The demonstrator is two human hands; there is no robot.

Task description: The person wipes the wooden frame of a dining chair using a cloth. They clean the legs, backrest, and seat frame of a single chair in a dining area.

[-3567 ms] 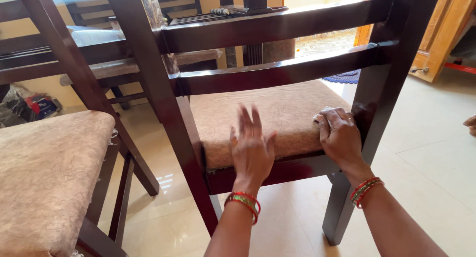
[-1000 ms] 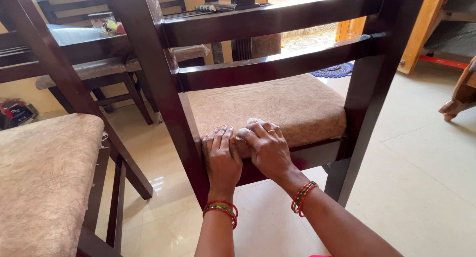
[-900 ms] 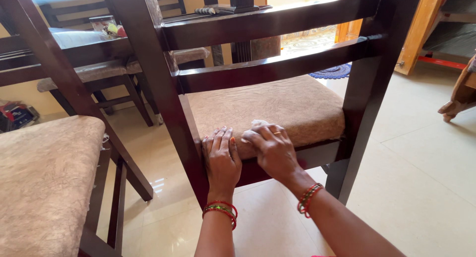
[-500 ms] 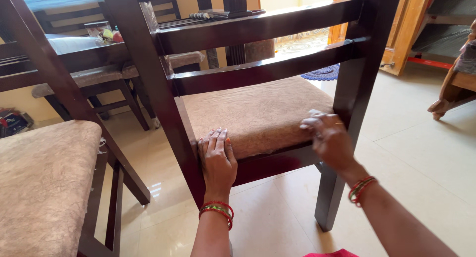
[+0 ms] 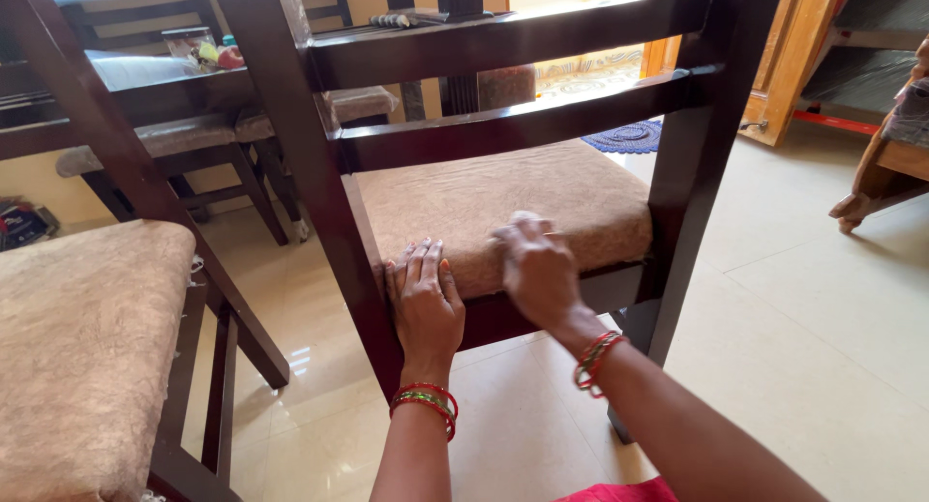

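Observation:
A dark wooden chair (image 5: pixel 290 124) with a brown cushioned seat (image 5: pixel 503 187) stands in front of me, seen from behind through its back slats. My left hand (image 5: pixel 424 304) lies flat on the seat's rear edge beside the left post, fingers together. My right hand (image 5: pixel 535 270) presses a small pale cloth (image 5: pixel 523 217) against the rear edge of the seat, a little right of the left hand. The cloth is mostly hidden under the fingers. Both wrists wear red and green bangles.
A second cushioned chair (image 5: pixel 87 337) stands close at the left. Behind are a dark table (image 5: pixel 145 76) with small items and more chairs. A wooden door frame (image 5: pixel 789 66) and a piece of wooden furniture (image 5: pixel 885 163) are at the right, over a glossy tiled floor (image 5: pixel 823 299).
My right hand with the cloth has slid left along the seat's rear edge from the right post toward the left hand. My left hand has stayed in place.

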